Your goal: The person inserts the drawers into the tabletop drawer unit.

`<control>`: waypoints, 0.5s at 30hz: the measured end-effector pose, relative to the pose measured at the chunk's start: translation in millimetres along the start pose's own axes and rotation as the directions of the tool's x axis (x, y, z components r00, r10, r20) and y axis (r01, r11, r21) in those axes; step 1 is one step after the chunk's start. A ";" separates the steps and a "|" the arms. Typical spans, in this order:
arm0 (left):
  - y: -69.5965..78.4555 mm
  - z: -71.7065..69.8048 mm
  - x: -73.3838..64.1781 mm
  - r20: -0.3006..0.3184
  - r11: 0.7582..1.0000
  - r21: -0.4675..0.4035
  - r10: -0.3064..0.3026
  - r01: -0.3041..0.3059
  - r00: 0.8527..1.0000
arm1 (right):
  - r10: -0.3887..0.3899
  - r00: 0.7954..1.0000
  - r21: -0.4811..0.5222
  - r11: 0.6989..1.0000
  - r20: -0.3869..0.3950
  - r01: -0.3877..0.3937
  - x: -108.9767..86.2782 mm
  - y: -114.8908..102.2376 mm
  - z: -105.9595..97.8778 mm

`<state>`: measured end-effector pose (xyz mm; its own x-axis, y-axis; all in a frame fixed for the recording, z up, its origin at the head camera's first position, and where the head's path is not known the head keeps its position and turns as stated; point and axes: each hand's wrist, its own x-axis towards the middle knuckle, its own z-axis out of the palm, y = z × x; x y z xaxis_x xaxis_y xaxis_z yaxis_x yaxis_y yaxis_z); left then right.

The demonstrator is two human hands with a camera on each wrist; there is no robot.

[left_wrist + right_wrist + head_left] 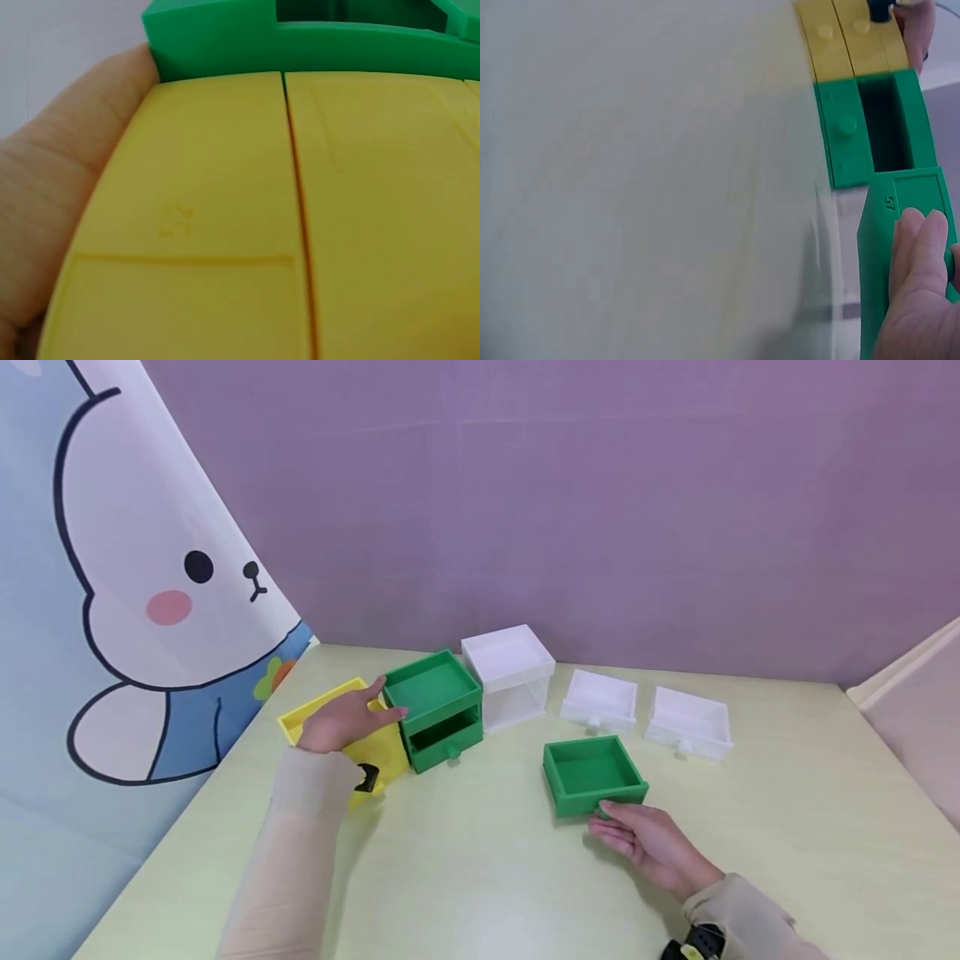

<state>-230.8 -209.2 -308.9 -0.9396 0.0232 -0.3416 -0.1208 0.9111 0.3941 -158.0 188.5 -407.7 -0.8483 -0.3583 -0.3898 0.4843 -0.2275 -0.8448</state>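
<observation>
My right hand (660, 852) pinches a small green drawer (596, 768) by its front, thumb at the knob side. In the right wrist view its straight fingers (922, 255) lie against the drawer's underside, which is marked 57. The left hand (345, 718) reaches over a yellow cabinet (386, 747), fingers spread and fairly straight, tips touching the neighbouring green cabinet (431, 689). One long finger (90, 112) runs along the yellow cabinet's edge in the left wrist view. The green cabinet has an uncovered upper slot (885, 124) above a closed drawer with a round knob (845, 126).
A white cabinet (510, 660) with an open front stands right of the green one. Two white drawers (600, 697) lie farther right on the pale table (480, 868). A purple curtain (562, 527) hangs behind, and a cloth with a cartoon animal (150, 568) is at left.
</observation>
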 end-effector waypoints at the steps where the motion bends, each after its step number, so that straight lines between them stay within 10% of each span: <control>1: 0.1 0.1 0.6 -0.001 1.000 0.000 0.003 -0.003 1.000 | -0.001 1.000 -0.008 1.000 0.007 0.001 0.7 0.6 2.6; 15: -1.9 2.2 1.4 -0.003 0.999 -0.033 -0.002 0.002 1.000 | 0.000 0.996 -0.074 0.997 0.094 0.007 10.5 -0.2 34.6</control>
<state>-231.1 -210.0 -312.1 -0.9402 0.0201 -0.3402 -0.1334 0.8969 0.4217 -159.6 153.5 -399.0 -0.8243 -0.4419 -0.3539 0.4614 -0.1622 -0.8722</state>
